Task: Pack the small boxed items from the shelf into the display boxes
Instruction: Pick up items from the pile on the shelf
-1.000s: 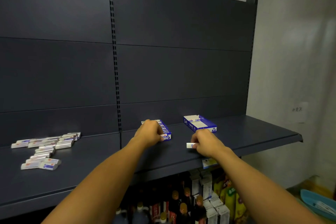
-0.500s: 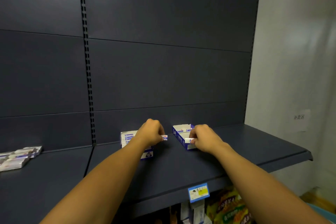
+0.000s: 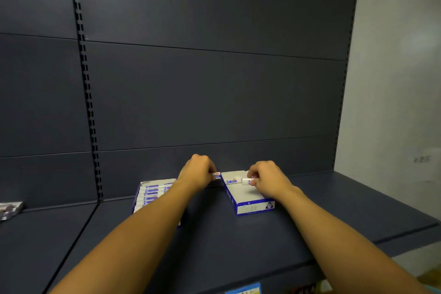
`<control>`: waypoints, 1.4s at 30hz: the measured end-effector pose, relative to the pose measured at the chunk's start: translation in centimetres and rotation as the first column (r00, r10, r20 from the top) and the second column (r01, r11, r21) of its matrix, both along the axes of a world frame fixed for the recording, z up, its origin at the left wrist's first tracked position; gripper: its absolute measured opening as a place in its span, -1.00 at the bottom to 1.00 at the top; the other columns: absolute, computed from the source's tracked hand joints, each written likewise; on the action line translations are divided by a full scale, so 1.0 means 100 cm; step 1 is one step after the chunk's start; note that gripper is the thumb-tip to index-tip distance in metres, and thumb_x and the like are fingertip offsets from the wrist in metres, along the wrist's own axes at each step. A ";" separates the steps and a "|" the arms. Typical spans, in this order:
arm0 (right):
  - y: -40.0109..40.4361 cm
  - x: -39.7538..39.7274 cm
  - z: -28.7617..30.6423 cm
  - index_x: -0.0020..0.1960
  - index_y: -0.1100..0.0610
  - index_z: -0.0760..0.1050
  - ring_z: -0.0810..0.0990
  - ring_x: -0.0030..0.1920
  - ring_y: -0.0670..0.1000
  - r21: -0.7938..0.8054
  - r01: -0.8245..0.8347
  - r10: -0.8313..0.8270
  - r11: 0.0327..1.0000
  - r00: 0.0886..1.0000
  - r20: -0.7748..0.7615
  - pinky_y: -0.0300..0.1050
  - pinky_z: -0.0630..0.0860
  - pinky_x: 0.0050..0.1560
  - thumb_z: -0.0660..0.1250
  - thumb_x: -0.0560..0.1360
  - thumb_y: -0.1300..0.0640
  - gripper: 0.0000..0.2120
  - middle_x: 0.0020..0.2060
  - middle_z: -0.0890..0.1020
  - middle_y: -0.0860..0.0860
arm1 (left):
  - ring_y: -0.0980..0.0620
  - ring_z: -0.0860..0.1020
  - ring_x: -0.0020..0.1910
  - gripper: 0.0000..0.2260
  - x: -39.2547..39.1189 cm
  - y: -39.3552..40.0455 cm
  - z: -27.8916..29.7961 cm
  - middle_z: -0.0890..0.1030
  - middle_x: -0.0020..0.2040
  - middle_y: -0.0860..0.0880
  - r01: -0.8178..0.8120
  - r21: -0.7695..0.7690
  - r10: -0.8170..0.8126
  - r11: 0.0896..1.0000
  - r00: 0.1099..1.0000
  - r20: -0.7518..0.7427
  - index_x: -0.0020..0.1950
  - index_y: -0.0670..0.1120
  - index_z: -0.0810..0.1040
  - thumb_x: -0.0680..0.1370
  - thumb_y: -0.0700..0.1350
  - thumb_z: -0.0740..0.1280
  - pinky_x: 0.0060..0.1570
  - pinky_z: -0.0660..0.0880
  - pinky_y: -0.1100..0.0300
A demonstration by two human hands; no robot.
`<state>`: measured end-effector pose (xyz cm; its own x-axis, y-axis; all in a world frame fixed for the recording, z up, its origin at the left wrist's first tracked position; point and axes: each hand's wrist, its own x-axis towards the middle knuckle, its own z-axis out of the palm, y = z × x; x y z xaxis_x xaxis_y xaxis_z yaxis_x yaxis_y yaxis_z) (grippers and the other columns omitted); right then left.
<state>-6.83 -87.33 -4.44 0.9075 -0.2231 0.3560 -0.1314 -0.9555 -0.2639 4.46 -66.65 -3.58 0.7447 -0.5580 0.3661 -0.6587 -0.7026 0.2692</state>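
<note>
1. Since 0.5 s ago the view has swung left and closer: the right display box [image 3: 248, 194] now shows its whole white front panel, and the left display box [image 3: 152, 194] shows its rows of packed items. The right hand [image 3: 265, 180] has moved over the right box's interior; before, it was at that box's near end.
2. Counted: 2 display boxes, 2 hands, and 2 small boxed items held, 1 per hand. 1 more small item [image 3: 231, 181] lies inside the right box at its far end. A few loose items [image 3: 9, 209] sit at 9 o'clock at the picture's edge, too blurred to count.
3. The left hand [image 3: 199, 173] is clenched round a small boxed item [image 3: 216, 175], whose white end with a red and blue mark sticks out toward 3 o'clock, just beside the right box's far left corner.
4. The right hand pinches a white boxed item [image 3: 245, 181] between thumb and fingers, held over the far part of the right box.
5. The right box is white inside with blue sides; it stands on the dark shelf [image 3: 334, 210] at about 1 o'clock from the left box, the 2 close but apart.
6. The left box is partly hidden by the left forearm; its items are white with blue labels, lying in a row.
</note>
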 end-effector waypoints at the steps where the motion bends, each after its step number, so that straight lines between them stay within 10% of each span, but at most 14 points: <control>1: -0.006 0.006 -0.002 0.12 0.06 0.65 0.60 -0.02 -0.01 0.014 -0.008 0.008 1.000 1.000 0.009 -0.07 0.60 0.05 0.46 0.53 0.13 -0.84 0.03 0.62 -0.03 | -0.08 0.63 0.01 -0.85 0.002 -0.006 -0.001 0.68 0.06 -0.08 -0.001 -0.005 0.001 1.000 1.000 -0.006 0.10 -0.07 0.72 0.56 -0.18 0.42 0.07 0.62 -0.02; 18: -0.068 0.091 -0.037 -0.05 0.06 0.66 0.60 -0.18 -0.10 0.210 -0.218 0.192 0.953 0.972 0.137 -0.34 0.47 -0.24 0.48 0.50 0.22 -0.92 -0.12 0.63 -0.06 | 0.04 0.64 -0.05 -0.86 0.025 -0.090 -0.038 0.72 0.03 0.00 -0.122 -0.184 0.113 0.975 0.992 -0.055 0.09 -0.03 0.73 0.57 -0.17 0.43 -0.01 0.65 0.07; 42: -0.075 0.115 -0.059 -0.11 0.00 0.57 0.55 -0.22 -0.08 0.114 -0.176 0.156 0.978 0.973 0.169 -0.37 0.42 -0.33 0.49 0.47 0.22 -0.84 -0.16 0.51 -0.14 | -0.11 0.63 -0.09 -0.83 0.035 -0.120 -0.052 0.67 0.01 -0.10 -0.197 0.089 0.191 0.976 0.979 0.077 0.11 -0.08 0.72 0.56 -0.18 0.40 0.01 0.64 -0.01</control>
<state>4.67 -94.87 -10.33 0.8699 -0.1271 0.4767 0.0796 -0.9175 -0.3898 7.92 -78.69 -8.77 0.8176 -0.4402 0.3711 -0.5218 -0.8390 0.1545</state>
